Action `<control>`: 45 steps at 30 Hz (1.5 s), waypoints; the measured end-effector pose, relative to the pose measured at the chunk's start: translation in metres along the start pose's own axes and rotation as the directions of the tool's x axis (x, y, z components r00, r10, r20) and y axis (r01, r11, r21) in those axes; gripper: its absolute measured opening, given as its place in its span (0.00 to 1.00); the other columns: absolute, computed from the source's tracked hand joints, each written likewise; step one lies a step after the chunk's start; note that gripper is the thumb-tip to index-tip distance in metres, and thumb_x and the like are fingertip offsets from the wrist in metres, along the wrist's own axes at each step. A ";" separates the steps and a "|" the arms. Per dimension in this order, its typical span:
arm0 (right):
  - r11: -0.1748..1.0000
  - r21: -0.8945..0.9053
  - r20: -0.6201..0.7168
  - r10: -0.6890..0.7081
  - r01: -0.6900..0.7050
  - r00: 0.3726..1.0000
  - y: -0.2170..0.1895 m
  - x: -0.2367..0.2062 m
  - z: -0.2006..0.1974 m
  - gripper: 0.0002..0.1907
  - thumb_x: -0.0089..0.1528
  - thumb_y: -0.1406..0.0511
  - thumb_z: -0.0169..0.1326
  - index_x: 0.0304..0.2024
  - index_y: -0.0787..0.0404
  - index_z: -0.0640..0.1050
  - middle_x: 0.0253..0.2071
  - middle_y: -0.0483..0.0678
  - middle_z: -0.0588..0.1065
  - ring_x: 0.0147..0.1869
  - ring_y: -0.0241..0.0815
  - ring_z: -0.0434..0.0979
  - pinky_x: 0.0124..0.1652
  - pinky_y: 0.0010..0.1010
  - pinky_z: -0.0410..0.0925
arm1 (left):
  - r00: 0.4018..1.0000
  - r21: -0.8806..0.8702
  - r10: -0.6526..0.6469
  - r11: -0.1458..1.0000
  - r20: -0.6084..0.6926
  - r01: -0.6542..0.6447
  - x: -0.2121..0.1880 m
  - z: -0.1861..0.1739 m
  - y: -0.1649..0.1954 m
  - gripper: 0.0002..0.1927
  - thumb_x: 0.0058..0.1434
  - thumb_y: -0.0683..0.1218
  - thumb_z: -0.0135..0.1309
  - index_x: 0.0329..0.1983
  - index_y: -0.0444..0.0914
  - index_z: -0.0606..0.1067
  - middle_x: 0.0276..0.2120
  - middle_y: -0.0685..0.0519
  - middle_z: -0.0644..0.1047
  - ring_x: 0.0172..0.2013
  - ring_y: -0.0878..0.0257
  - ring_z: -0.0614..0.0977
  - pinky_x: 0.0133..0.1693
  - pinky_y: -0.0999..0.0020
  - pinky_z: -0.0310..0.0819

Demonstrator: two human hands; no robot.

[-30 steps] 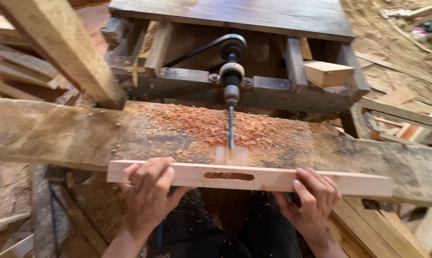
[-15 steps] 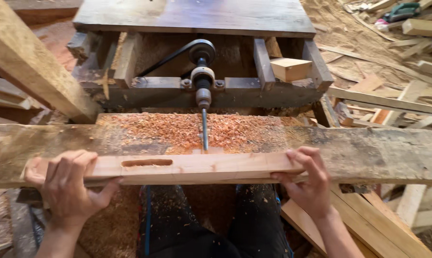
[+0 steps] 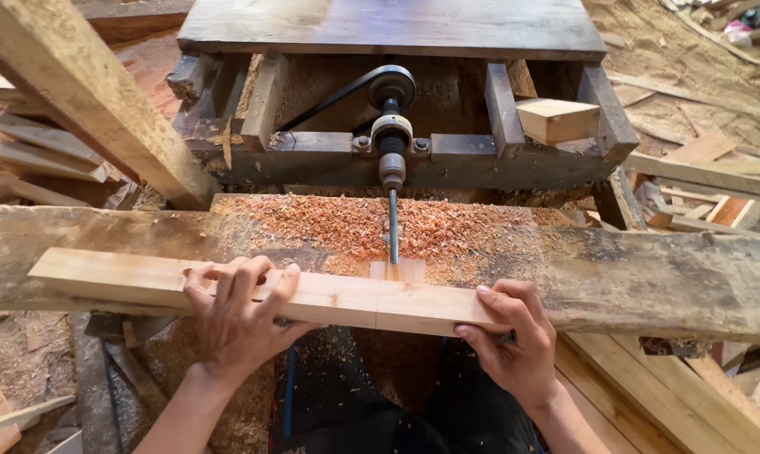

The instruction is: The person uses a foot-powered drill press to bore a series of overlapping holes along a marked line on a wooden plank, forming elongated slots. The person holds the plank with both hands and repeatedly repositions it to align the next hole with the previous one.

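A long pale wooden bar (image 3: 346, 296) lies across a rough old plank (image 3: 649, 277) in front of a horizontal drill bit (image 3: 392, 227). My left hand (image 3: 237, 315) grips the bar left of centre, fingers curled over its top. At the bar's right end, my right hand (image 3: 510, 345) holds it from the near side. The bit's tip points at a marked patch on the bar's far edge. The bit sits in a chuck with a belt pulley (image 3: 391, 92) on a dark wooden machine frame (image 3: 481, 164).
Reddish wood shavings (image 3: 346, 223) cover the plank around the bit. A thick beam (image 3: 86, 92) slants across the upper left. A small wood block (image 3: 556, 119) rests on the frame at right. Loose boards lie on the sawdust floor at right and left.
The bar has slid to the left; its cut slot, visible earlier, now lies under my left hand. Both hands moved along with it, and a fresh marked patch faces the bit.
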State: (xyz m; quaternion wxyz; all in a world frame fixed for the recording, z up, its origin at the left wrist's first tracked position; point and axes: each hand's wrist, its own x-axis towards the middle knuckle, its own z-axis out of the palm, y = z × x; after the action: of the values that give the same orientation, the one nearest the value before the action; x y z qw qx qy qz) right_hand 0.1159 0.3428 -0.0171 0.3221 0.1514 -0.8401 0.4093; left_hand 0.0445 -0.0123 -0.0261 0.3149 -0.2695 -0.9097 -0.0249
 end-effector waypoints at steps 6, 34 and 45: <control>0.998 0.005 -0.106 0.065 -0.065 0.992 -0.010 0.002 0.006 0.17 0.57 0.66 0.64 0.46 0.63 0.76 0.48 0.55 0.71 0.48 0.44 0.76 0.44 0.32 0.72 | 0.992 -0.226 0.039 0.974 0.124 -0.010 0.025 -0.023 0.001 0.41 0.37 0.73 0.68 0.47 0.44 0.75 0.42 0.50 0.76 0.43 0.56 0.77 0.50 0.49 0.62; 0.914 0.145 -0.169 0.401 -0.380 0.900 0.023 0.007 0.029 0.26 0.72 0.47 0.45 0.41 0.63 0.77 0.35 0.46 0.76 0.30 0.31 0.73 0.29 0.19 0.65 | 0.898 -0.184 0.012 0.980 0.440 0.078 0.078 -0.021 0.014 0.47 0.40 0.86 0.48 0.29 0.37 0.76 0.27 0.51 0.74 0.31 0.57 0.78 0.36 0.56 0.70; 0.948 0.099 -0.207 0.316 -0.301 0.926 0.037 0.014 0.036 0.30 0.77 0.45 0.40 0.44 0.64 0.77 0.34 0.48 0.76 0.36 0.34 0.79 0.32 0.21 0.74 | 0.903 -0.152 -0.007 0.985 0.430 0.079 0.072 -0.015 0.020 0.47 0.39 0.85 0.49 0.26 0.36 0.77 0.24 0.50 0.76 0.25 0.58 0.77 0.28 0.59 0.70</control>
State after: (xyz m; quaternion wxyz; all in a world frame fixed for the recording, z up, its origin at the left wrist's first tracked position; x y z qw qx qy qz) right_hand 0.0712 0.3377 -0.0465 0.3395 -0.0182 -0.7987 0.4965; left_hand 0.0161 0.0356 0.0258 0.0835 -0.2734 -0.9571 -0.0475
